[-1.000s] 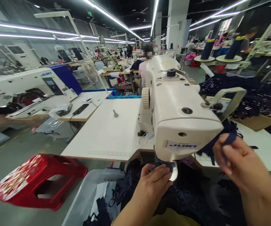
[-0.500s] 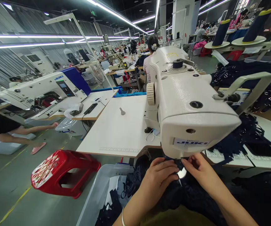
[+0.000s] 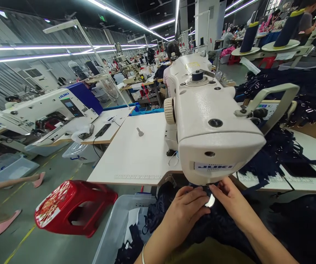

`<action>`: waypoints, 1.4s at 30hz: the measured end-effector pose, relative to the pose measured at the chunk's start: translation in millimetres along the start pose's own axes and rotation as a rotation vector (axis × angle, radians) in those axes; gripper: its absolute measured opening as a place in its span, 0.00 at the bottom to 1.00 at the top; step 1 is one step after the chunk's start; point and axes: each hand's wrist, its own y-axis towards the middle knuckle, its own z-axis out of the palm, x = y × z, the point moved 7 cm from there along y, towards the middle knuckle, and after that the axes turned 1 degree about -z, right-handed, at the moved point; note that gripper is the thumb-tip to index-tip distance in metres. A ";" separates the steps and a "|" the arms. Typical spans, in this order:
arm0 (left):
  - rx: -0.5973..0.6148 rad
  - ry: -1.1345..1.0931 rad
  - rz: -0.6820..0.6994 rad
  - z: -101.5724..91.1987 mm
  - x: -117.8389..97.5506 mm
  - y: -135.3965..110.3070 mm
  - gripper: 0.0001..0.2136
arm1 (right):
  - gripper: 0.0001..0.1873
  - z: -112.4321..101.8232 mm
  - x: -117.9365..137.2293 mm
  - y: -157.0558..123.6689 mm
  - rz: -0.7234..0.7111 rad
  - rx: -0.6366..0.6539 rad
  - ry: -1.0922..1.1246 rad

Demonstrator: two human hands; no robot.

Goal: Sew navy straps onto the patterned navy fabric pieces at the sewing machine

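Observation:
Below the front of a white JUKI sewing machine (image 3: pixel 218 143), both of my hands work at dark navy fabric (image 3: pixel 202 229). My left hand (image 3: pixel 187 207) presses its bunched fingers on the cloth from the left. From the right, my right hand (image 3: pixel 231 200) pinches the cloth close under the machine head. A small bright, shiny spot shows between my fingertips. The machine head hides the needle area and part of the fingertips. The bulk of the fabric hangs toward my lap.
At left stand a red stool (image 3: pixel 78 211) and a clear plastic bin (image 3: pixel 111 223) holding dark pieces. A flat metal piece (image 3: pixel 139 132) lies on the white table (image 3: pixel 136 157). At right are a phone (image 3: pixel 301 170), piled navy straps (image 3: pixel 276 150) and thread cones (image 3: pixel 249 36).
My view has shifted slightly, so the machine appears further left. A person walking at the far left has moved mostly out of view. My hands keep nearly the same grip on the fabric.

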 end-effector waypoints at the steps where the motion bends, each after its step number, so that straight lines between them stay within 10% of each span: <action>1: -0.001 0.013 0.010 -0.1 -0.9 0.3 0.12 | 0.16 0.0 0.0 0.0 -0.001 -0.006 0.000; 42: -0.087 0.683 -0.044 26.0 -23.8 -3.1 0.20 | 0.12 -11.1 24.0 64.6 -0.402 -0.001 -0.533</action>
